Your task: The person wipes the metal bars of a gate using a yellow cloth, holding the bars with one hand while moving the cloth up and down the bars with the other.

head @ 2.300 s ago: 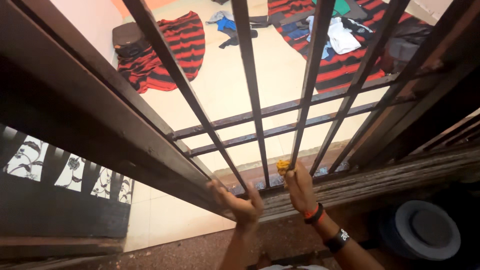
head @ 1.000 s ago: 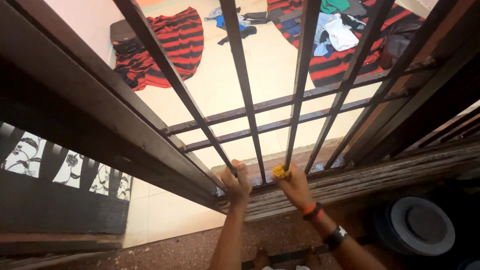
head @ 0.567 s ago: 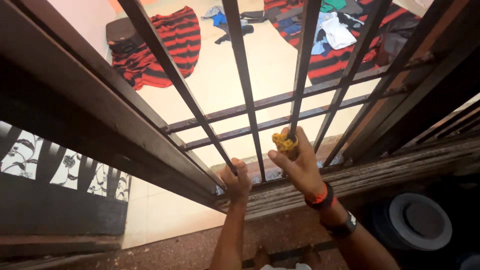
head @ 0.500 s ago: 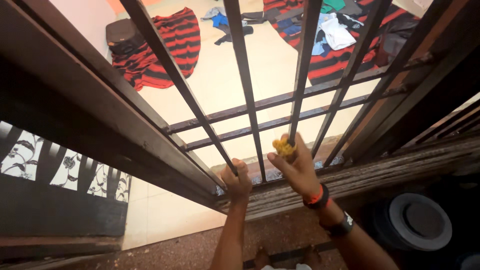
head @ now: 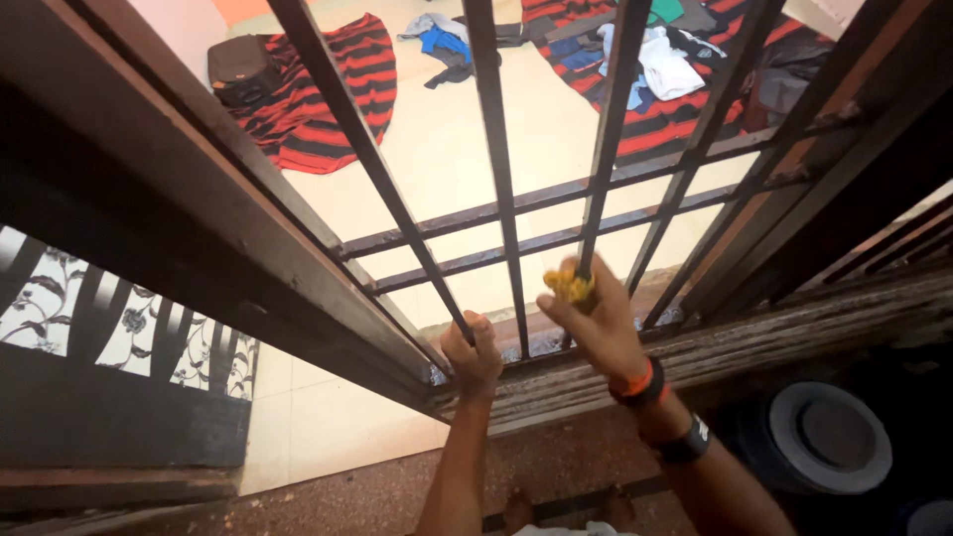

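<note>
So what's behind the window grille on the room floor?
Behind the window grille: pale floor, two red-and-black striped cloths, a dark bag and loose clothes. The bars and right hand cover parts.

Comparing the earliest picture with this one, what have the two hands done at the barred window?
The left hand went from resting open on the wooden sill to gripping the base of a dark metal bar. The right hand slid its crumpled yellow cloth from the sill up the neighbouring bar. Grille and floor clutter unchanged.

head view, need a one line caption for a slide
Left hand grips the foot of a dark window bar while the right hand presses a yellow cloth against the next-but-one bar.
</note>
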